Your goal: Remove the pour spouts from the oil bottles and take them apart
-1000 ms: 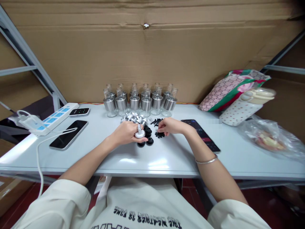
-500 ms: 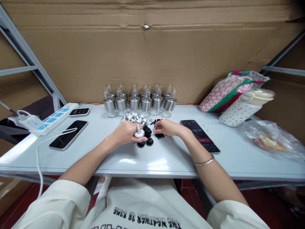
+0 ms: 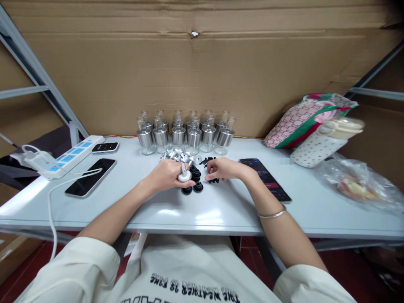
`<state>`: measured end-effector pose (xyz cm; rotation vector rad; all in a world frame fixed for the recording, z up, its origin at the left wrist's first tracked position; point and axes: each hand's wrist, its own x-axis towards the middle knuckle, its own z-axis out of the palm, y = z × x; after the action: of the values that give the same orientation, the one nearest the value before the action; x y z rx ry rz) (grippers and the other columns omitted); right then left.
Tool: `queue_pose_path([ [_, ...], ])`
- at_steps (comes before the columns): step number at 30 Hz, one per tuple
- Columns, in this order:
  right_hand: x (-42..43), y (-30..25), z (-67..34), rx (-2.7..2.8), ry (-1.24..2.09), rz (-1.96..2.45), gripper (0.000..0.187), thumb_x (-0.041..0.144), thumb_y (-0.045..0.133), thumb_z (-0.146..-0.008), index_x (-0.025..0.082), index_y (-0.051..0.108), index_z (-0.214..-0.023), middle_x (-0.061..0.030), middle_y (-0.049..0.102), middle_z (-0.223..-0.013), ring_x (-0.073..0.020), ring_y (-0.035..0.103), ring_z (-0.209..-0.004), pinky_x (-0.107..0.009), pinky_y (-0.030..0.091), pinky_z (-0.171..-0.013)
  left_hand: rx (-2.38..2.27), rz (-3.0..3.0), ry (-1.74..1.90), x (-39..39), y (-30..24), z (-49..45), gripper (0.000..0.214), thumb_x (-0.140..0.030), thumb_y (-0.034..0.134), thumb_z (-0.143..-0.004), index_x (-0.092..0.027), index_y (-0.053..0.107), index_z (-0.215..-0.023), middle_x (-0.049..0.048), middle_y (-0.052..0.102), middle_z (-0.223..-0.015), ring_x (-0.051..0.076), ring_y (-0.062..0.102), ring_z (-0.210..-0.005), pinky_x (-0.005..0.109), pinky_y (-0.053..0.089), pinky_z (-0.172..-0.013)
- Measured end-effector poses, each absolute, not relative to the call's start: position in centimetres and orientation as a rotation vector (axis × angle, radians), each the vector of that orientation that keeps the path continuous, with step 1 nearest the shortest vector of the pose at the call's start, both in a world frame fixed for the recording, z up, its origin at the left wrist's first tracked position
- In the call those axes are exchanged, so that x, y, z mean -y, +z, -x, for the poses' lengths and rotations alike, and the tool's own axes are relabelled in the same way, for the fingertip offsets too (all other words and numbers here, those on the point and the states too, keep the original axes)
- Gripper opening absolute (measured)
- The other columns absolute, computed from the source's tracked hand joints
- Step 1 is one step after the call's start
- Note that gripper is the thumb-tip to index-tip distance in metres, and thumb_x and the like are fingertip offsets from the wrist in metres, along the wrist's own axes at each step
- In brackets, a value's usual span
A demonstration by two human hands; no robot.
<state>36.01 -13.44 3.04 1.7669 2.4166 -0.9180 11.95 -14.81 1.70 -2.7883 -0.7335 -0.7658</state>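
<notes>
My left hand (image 3: 168, 174) is closed around a silver metal spout piece (image 3: 184, 173) with a round disc base, held just above the table. Several black ribbed stoppers (image 3: 196, 173) lie close to its right. My right hand (image 3: 222, 168) hovers at a pile of small black parts (image 3: 216, 180), thumb and index finger apart, and I see nothing between them. Its other fingers are partly hidden. Beyond the hands lies a heap of silver spout pieces (image 3: 178, 155). Two rows of glass bottles with steel sleeves (image 3: 193, 138) stand upright behind the heap.
A phone (image 3: 277, 191) lies beside my right forearm. Farther right are a spotted flask (image 3: 322, 145), a patterned bag (image 3: 296, 122) and a clear plastic bag (image 3: 362, 185). On the left are a power strip (image 3: 74, 155), a cabled phone (image 3: 91, 179) and a small device (image 3: 105, 147).
My right hand has shifted slightly to the right at the black parts, and its thumb and index finger have spread. My left hand stays in place with the silver spout piece.
</notes>
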Motion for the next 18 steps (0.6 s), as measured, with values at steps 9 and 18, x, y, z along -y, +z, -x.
queue_pose_path([
  [9, 13.1, 2.9, -37.0, -2.347, -0.975, -1.77, 0.051, 0.049, 0.073, -0.066, 0.016, 0.058, -0.102, -0.0014, 0.062, -0.073, -0.01, 0.053, -0.052, -0.022, 0.042, -0.047, 0.76, 2.79, -0.727, 14.7, 1.6, -11.9, 0.053, -0.063, 0.035, -0.088, -0.017, 0.057, -0.072, -0.0006, 0.053, -0.051, 0.013, 0.051, -0.048, 0.024, 0.033, -0.053],
  [18, 12.9, 3.3, -37.7, -2.373, -0.948, -1.751, 0.048, 0.037, 0.074, -0.066, 0.015, 0.055, -0.105, -0.0022, 0.063, -0.078, -0.0099, 0.053, -0.056, -0.022, 0.042, -0.052, 0.761, 2.816, -0.718, 14.7, 1.6, -12.0, 0.05, -0.061, 0.038, -0.088, -0.017, 0.057, -0.074, -0.0002, 0.054, -0.052, 0.013, 0.051, -0.049, 0.024, 0.033, -0.053],
])
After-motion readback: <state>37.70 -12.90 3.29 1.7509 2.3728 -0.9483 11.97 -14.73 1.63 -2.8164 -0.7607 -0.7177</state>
